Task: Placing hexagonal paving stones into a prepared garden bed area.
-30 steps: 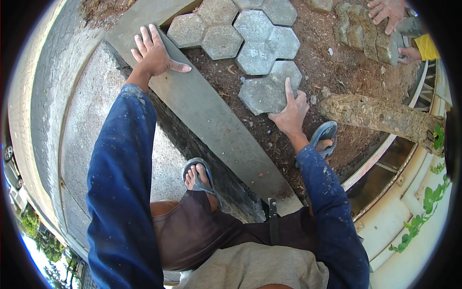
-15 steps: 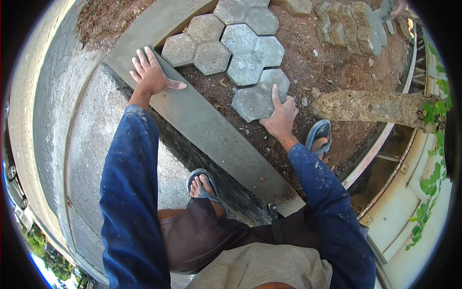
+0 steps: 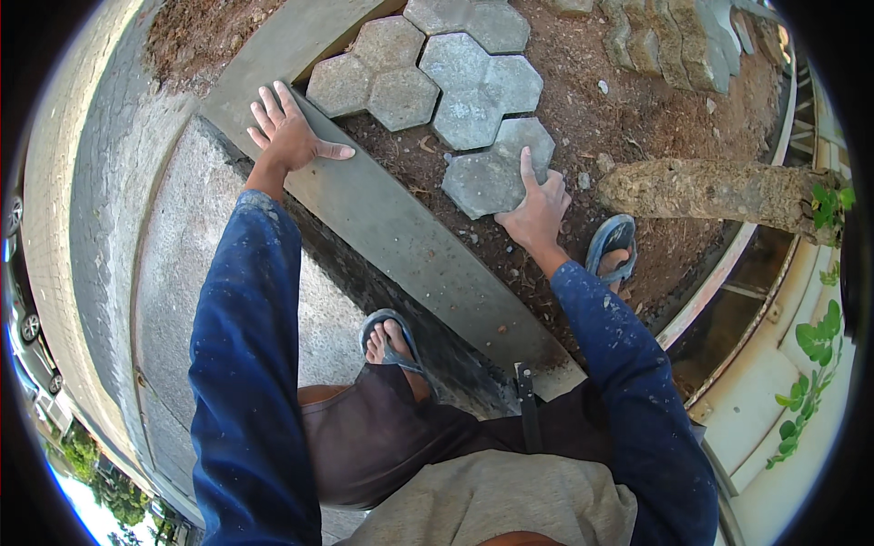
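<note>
– Co-worker's hands have gone from upper right since a second ago. Framing shifted a bit too. Anything else move on our side?
– Not that we can see. Both our hands match the earlier frame, and the grey paver (image 3: 482, 182) sits the same against its neighbours.
– Left to right, then. What's our left hand (image 3: 289, 141) doing?
– Palm down on the concrete curb (image 3: 410, 246), fingers fanned, thumb out to the right. Holding nothing.
– Past the curb?
– Tan three-lobed paver (image 3: 369, 77) by the curb, then the pale paver (image 3: 478, 82) to its right, dark joint between them. Grey one is just below the pale one, on the soil (image 3: 646, 118).
– Gap there?
– Narrow dark gap above its left lobe. Upper lobe runs closer; can't tell if it touches.
– And our right hand (image 3: 537, 214)?
– On the grey paver's near right side. Index straight along the top face, thumb at the lower edge, other fingers bent at the right. Can't tell if we're pinching it or just resting on it.
– Key relation?
– We'd say paver to right hand: it lies up and left of our palm, pale paver directly beyond. Visible long axis runs lower left to upper right; part is under our hand. Right hand is on it, left is well apart.
– Far right?
– Stack of pavers (image 3: 665, 41) standing on edge at the top, tree trunk (image 3: 710, 193) below it.
</note>
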### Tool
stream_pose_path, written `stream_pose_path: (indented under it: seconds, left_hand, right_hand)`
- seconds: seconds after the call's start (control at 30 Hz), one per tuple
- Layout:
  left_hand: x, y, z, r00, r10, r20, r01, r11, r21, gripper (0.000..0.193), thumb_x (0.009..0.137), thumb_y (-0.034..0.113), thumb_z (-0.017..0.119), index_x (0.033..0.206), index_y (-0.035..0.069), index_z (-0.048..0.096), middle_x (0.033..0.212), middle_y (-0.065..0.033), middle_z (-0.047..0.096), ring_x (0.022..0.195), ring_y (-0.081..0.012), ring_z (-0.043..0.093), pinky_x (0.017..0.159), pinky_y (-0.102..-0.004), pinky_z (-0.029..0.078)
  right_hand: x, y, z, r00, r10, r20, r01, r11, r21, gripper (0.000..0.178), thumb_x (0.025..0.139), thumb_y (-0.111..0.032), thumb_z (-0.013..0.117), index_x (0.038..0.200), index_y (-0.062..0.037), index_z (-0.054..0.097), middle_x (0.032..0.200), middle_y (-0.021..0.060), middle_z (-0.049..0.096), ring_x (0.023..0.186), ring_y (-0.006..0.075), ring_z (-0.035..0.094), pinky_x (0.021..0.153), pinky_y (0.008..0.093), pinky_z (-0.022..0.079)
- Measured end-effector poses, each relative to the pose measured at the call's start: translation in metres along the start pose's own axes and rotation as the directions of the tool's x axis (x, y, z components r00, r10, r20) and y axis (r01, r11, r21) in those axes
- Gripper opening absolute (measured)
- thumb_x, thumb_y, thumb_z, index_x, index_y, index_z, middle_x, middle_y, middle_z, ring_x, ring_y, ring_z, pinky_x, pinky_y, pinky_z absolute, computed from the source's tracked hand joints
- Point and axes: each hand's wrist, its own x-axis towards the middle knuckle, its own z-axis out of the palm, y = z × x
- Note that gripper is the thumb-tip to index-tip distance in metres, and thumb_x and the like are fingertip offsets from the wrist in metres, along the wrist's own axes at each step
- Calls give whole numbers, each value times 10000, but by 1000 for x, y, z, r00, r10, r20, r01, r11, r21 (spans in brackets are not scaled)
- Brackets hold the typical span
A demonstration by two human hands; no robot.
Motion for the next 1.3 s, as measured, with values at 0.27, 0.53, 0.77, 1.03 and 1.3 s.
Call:
stream_pose_path:
  seconds: [0.27,0.53,0.77,1.03,1.3]
  left_hand:
    - [0,2,0,1000,6,3,-6,1000,10,1744,370,610,956,1538,1,-186,1607,-303,-172,1477,-484,-196,1156,-650,-39]
    - [0,-1,2,1000,22,-14,-22,1000,-12,1740,366,608,957,1538,-21,-165,1604,-315,-162,1476,-495,-185,1153,-653,-38]
    - [-1,-3,4,999,46,-12,-46,999,1,1744,368,629,948,1536,-16,-175,1603,-316,-165,1467,-504,-205,1149,-652,-58]
    - [-2,-1,2,999,39,-25,-39,999,-9,1728,382,612,952,1539,-17,-166,1613,-299,-154,1476,-501,-177,1151,-657,-35]
    - [-1,-3,3,999,52,-14,-52,999,-10,1725,386,621,946,1537,-21,-168,1606,-310,-162,1471,-512,-181,1143,-670,-35]
  right_hand:
    - [-14,-25,9,986,159,-43,-156,985,72,1157,537,-291,875,1555,-269,325,1181,196,393,1119,394,412,974,499,298]
    - [-14,-15,14,992,109,-58,-104,992,72,1166,512,-284,872,1551,-285,342,1170,197,421,1140,387,426,964,500,327]
    - [-15,-24,9,985,170,-24,-167,981,98,1138,538,-304,891,1542,-291,356,1198,193,404,1153,384,416,1009,497,290]
    - [-13,-17,8,989,103,-102,-96,993,65,1126,508,-289,885,1524,-288,399,1190,204,433,1154,391,441,1006,501,314]
    - [4,-8,3,995,56,-85,-51,997,55,1081,524,-296,855,1514,-268,421,1160,196,453,1158,384,441,1009,504,309]
